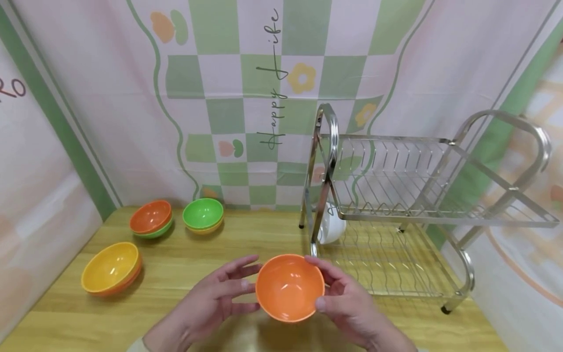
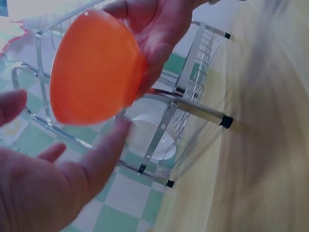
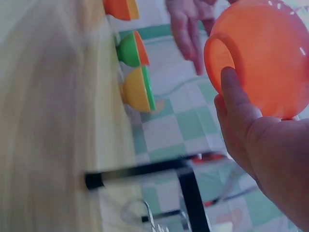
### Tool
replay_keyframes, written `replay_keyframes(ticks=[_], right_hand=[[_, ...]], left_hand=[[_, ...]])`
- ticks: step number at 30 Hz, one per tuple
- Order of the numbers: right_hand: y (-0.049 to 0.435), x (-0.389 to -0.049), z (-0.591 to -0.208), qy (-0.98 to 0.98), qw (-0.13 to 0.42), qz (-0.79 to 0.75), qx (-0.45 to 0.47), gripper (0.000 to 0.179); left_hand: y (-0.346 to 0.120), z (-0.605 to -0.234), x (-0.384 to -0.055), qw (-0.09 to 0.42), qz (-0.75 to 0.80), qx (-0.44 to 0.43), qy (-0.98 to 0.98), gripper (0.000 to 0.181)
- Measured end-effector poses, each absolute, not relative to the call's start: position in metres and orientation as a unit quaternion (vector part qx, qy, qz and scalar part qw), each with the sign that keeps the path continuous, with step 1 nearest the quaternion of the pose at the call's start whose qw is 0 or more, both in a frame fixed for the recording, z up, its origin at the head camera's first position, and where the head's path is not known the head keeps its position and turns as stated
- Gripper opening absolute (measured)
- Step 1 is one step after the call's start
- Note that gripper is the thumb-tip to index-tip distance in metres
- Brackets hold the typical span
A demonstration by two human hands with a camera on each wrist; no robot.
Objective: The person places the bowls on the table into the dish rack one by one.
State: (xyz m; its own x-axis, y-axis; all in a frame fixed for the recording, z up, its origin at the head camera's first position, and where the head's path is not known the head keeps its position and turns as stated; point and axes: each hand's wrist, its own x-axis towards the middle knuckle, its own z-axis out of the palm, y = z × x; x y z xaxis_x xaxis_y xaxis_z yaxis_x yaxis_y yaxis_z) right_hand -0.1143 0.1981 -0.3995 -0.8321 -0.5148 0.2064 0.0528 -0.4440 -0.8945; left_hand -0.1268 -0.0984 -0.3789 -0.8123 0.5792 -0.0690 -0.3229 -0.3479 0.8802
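An orange bowl (image 1: 290, 289) is held up above the table at the front middle, its inside facing the head camera. My right hand (image 1: 349, 300) grips it from the right, with the thumb at the rim and the fingers around the outer side. In the right wrist view, a fingertip lies at the foot ring of the bowl (image 3: 265, 58). On the other side, my left hand (image 1: 215, 298) is spread beside the bowl with relaxed fingers. The left wrist view has a gap between most of this hand (image 2: 53, 183) and the bowl, one fingertip right at its lower edge.
On the left of the wooden table (image 1: 176, 274) stand stacked bowls: yellow over orange (image 1: 112, 268), red-orange over green (image 1: 151, 218), green over yellow (image 1: 203, 215). A two-tier metal dish rack (image 1: 406, 220) stands at the right, with a white bowl (image 1: 332, 227) on its lower tier. A patterned curtain (image 1: 259, 112) hangs behind.
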Motion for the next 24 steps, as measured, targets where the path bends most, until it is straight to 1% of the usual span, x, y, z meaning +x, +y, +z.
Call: replay_keyframes(ticks=[3,8,13,21,24], right_hand=[[0.211,-0.115,-0.396,0.499,0.170,-0.815,-0.239,0.063],[0.237,-0.117,-0.388,0.507,0.160,-0.810,-0.249,0.063],[0.264,-0.121,-0.381,0.537,0.143,-0.790,-0.260,0.064],[0.304,-0.128,-0.374,0.547,0.093,-0.790,-0.260,0.066],[0.317,-0.131,-0.370,0.551,0.073,-0.792,-0.253,0.065]], left_hand=[[-0.092,-0.380,-0.132,0.251,0.803,0.101,0.531,0.065],[-0.076,-0.383,-0.142,0.226,0.791,0.096,0.560,0.070],[-0.054,-0.381,-0.149,0.223,0.778,0.111,0.577,0.071],[-0.016,-0.375,-0.163,0.218,0.763,0.089,0.602,0.073],[-0.006,-0.375,-0.170,0.224,0.767,0.084,0.596,0.074]])
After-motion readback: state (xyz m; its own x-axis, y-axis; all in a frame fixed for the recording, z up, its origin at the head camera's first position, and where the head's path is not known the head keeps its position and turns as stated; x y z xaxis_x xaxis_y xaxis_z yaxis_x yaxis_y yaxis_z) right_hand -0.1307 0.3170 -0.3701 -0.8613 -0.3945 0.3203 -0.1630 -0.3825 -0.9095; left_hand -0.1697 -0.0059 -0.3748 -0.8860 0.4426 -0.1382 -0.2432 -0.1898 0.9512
